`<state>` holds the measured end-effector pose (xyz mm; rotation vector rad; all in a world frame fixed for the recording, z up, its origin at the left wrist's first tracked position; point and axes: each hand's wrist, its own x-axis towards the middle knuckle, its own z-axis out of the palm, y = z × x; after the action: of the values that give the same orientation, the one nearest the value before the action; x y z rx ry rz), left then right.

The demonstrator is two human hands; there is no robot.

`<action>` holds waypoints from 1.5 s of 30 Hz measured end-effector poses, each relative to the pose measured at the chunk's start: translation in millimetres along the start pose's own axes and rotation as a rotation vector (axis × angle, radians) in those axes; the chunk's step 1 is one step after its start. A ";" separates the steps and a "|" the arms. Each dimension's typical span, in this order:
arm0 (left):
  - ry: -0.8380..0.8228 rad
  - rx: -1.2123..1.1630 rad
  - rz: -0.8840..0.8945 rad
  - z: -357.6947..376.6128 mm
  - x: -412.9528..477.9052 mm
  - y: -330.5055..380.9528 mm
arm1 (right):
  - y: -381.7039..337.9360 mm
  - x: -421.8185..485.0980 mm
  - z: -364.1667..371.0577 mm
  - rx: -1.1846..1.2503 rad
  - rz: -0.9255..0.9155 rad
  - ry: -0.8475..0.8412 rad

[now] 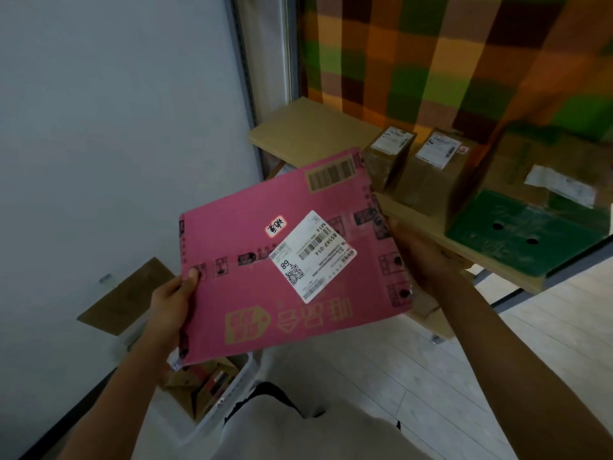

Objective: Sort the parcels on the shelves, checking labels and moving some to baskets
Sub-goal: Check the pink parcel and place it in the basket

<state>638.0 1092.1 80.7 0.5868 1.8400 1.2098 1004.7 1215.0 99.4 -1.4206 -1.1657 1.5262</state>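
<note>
I hold a flat pink parcel (265, 260) in front of me with both hands, its face turned up. A white shipping label (313, 257) is stuck near its middle. My left hand (174, 298) grips the parcel's left edge, thumb on top. My right hand (423, 257) holds the right edge from behind, fingers mostly hidden by the parcel. To the right is a wooden shelf (308, 131) with two taped brown boxes (389, 154) (431, 167) and a larger box with a green side (527, 227). Below the parcel stands a white basket (232, 390) with several parcels inside.
A white wall fills the left side, with a brown cardboard piece (129, 293) leaning low against it. A checked cloth (431, 54) hangs behind the shelf. Light wooden floor (398, 376) lies below. A lower shelf with a box (428, 313) shows under my right forearm.
</note>
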 end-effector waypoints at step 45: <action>-0.389 -0.150 0.048 -12.0 -68.6 69.6 | 70.8 -11.1 23.8 0.208 0.328 -0.180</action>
<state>660.9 1064.4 172.4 0.7274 1.4052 1.1595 987.1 1178.9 35.5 -1.4042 -0.8721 1.9762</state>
